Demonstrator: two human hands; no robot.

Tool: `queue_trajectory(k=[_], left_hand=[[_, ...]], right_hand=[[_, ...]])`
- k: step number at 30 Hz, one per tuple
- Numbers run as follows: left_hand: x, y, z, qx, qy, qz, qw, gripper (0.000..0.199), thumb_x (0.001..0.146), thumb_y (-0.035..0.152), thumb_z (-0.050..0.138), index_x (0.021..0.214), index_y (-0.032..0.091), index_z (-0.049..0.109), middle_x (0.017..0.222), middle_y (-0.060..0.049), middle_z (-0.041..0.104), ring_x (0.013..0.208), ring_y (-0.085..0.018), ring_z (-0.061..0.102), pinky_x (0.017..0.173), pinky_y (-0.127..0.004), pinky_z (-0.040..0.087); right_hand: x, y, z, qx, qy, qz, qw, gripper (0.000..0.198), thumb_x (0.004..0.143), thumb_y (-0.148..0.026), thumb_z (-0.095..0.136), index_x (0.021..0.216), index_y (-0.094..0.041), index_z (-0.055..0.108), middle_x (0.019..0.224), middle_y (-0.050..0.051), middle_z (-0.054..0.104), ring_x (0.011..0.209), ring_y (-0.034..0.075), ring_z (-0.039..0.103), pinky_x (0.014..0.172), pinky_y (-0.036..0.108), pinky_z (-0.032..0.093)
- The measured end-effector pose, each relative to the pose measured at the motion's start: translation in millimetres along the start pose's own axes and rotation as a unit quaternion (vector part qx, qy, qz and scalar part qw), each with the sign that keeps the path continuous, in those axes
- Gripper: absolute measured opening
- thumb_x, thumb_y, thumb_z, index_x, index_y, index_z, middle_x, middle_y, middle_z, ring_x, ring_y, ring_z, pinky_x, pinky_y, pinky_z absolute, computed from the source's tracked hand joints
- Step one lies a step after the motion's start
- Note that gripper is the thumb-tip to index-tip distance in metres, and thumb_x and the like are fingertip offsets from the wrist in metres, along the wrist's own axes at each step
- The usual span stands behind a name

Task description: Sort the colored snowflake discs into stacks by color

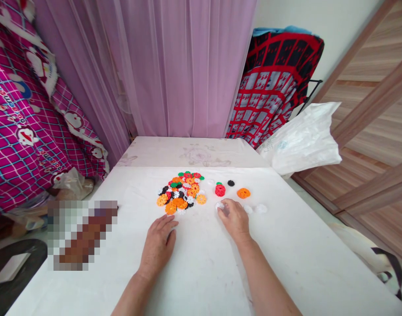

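Observation:
My right hand (235, 219) pinches a white notched plastic disc (219, 205) between thumb and fingers, low over the table. White discs (260, 208) lie just to the right of that hand. My left hand (159, 239) rests on the tabletop, fingers stretched out and nothing in them. Its fingertips are close to the near edge of a mixed pile of flower-shaped discs (181, 191) in orange, red, black, white and green. Beyond my right hand are a red group of discs (220, 190), an orange group (243, 193) and a single black disc (231, 183).
The table (201, 272) has a white cover. A white plastic bag (306, 138) stands at its right far edge. Purple curtains (187, 66) hang behind. Pink patterned cloth (39, 109) is at the left, near a pixelated patch. Wooden doors (368, 114) stand on the right.

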State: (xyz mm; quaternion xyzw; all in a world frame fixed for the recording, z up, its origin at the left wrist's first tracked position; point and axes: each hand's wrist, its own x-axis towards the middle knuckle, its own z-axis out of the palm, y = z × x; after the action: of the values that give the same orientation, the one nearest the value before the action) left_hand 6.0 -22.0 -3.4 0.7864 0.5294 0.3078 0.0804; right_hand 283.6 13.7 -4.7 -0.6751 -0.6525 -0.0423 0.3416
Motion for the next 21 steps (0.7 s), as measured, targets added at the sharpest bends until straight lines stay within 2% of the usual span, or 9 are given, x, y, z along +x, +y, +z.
queue_trajectory(k=[8, 14, 18, 21], left_hand=[[-0.3, 0.9, 0.9, -0.002, 0.001, -0.006, 1.000, 0.028, 0.086, 0.019, 0.047, 0.103, 0.024, 0.069, 0.118, -0.007, 0.068, 0.116, -0.025, 0.059, 0.101, -0.052, 0.047], [-0.8, 0.9, 1.0, -0.005, -0.005, -0.008, 1.000, 0.028, 0.086, 0.020, 0.046, 0.104, 0.023, 0.068, 0.120, -0.007, 0.068, 0.117, -0.026, 0.058, 0.101, -0.053, 0.046], [-0.3, -1.0, 2.5, -0.010, 0.001, -0.006, 1.000, 0.028, 0.086, 0.019, 0.047, 0.103, 0.023, 0.068, 0.119, -0.007, 0.068, 0.117, -0.025, 0.059, 0.101, -0.053, 0.046], [0.3, -2.6, 3.3, -0.011, 0.003, 0.002, 1.000, 0.028, 0.086, 0.019, 0.046, 0.103, 0.023, 0.068, 0.118, -0.007, 0.068, 0.116, -0.025, 0.059, 0.101, -0.052, 0.047]], right_hand=[[-1.0, -2.7, -0.7, -0.027, -0.018, -0.010, 0.999, 0.014, 0.080, -0.024, 0.053, 0.091, -0.021, 0.062, 0.081, 0.003, 0.065, 0.081, 0.019, 0.056, 0.071, 0.028, 0.037], [-2.1, -5.0, -3.0, -0.017, 0.015, -0.049, 0.999, 0.013, 0.082, -0.023, 0.052, 0.090, -0.020, 0.062, 0.087, 0.005, 0.067, 0.083, 0.020, 0.056, 0.075, 0.029, 0.039], [-9.3, -21.0, -2.3, 0.031, 0.045, -0.086, 0.995, 0.011, 0.085, -0.019, 0.049, 0.086, -0.020, 0.060, 0.086, 0.004, 0.066, 0.082, 0.018, 0.056, 0.077, 0.027, 0.040], [-19.5, -41.8, 0.8, 0.067, -0.007, -0.135, 0.989, 0.014, 0.085, -0.014, 0.047, 0.082, -0.022, 0.059, 0.077, 0.001, 0.063, 0.074, 0.014, 0.055, 0.072, 0.024, 0.038]])
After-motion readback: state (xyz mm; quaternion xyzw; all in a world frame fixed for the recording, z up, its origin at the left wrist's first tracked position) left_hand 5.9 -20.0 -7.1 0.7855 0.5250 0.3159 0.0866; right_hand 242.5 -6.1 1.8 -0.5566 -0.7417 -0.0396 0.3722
